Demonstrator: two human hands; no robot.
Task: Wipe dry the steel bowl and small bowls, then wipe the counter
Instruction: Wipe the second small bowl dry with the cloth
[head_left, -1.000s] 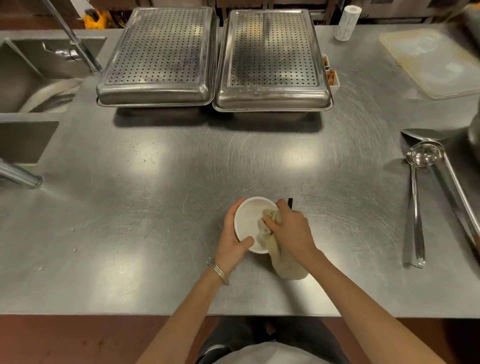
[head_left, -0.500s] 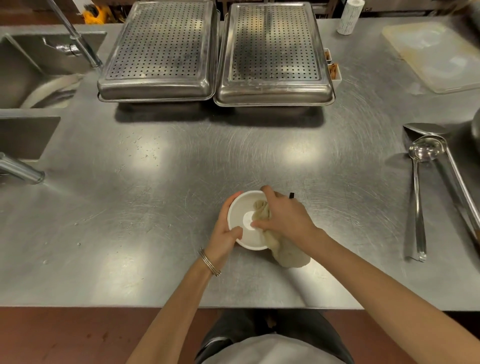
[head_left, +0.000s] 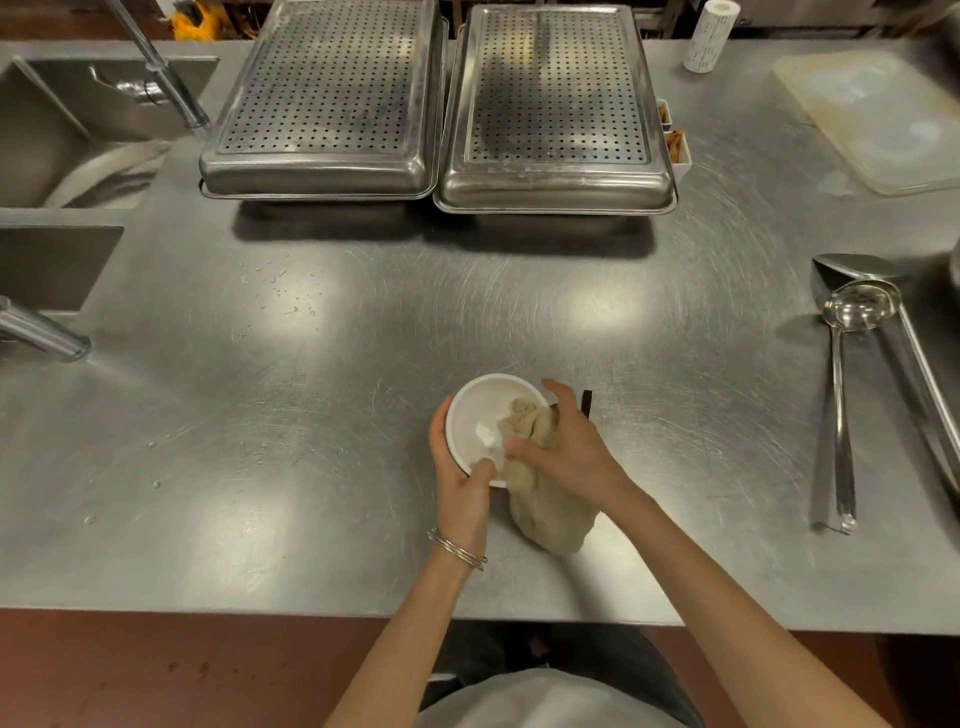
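A small white bowl (head_left: 480, 418) is held a little above the steel counter (head_left: 311, 441), near its front edge. My left hand (head_left: 460, 480) grips the bowl's near-left rim, thumb over the edge. My right hand (head_left: 569, 449) is closed on a beige cloth (head_left: 548, 512) and presses a bunched part of it into the bowl's right side. The rest of the cloth hangs down below my right wrist. A small dark object (head_left: 586, 402) shows just behind my right hand.
Two upturned perforated steel trays (head_left: 332, 98) (head_left: 556, 109) lie at the back. Sinks and taps (head_left: 47, 332) are on the left. A ladle (head_left: 844, 395) and a long spoon lie on the right, a cutting board (head_left: 878, 114) at the back right. Water drops dot the left counter.
The cloth in my right hand has shifted inside the bowl, and my right hand has turned. My left hand keeps its grip on the bowl. The view has shifted slightly.
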